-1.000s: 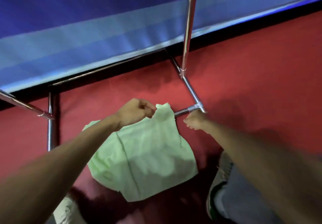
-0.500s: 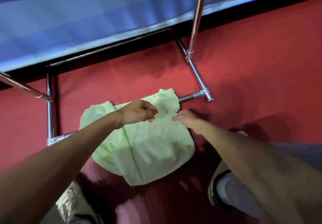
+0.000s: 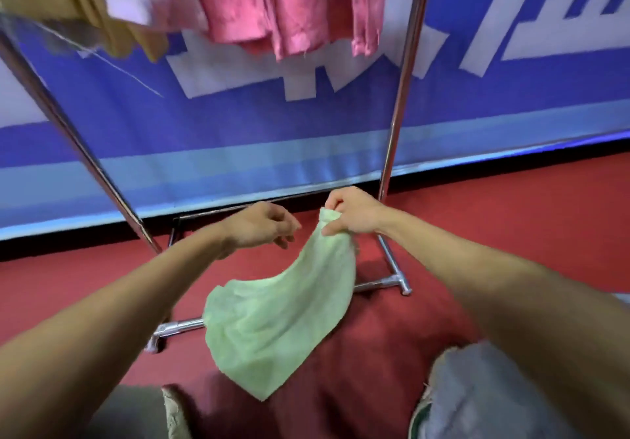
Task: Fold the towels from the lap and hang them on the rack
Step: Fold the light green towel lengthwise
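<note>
The right hand [image 3: 354, 215] pinches one top corner of the green towel [image 3: 279, 322] betw. thumb and curled fingers; the rest of the towel hangs free from that corner, bellying down and to the left, in front of the rack [image 3: 404, 73] and its base bar [image 3: 378, 283], over the red floor [image 3: 511, 227]; it is unfolded and not yet on the rack. The left hand [image 3: 262, 225] hovers just beside the towel's upper edge w/ fingers loosely curled and nothing in them; the blur makes it hard to say if a fingertip brushes the cloth, prob. not. The step in hand looks like getting a second hold so the towel can be spread and folded. To do it well: run the left hand along the top edge to the far corner, not a mid-edge bunch; pull the edge taut and level betw. both hands; bring corner to corner so the fold is square. Pink cloths [image 3: 279, 5] and a tan cloth [image 3: 85, 5] hang from above the frame, so aim for a gap, not on top of them.
</note>
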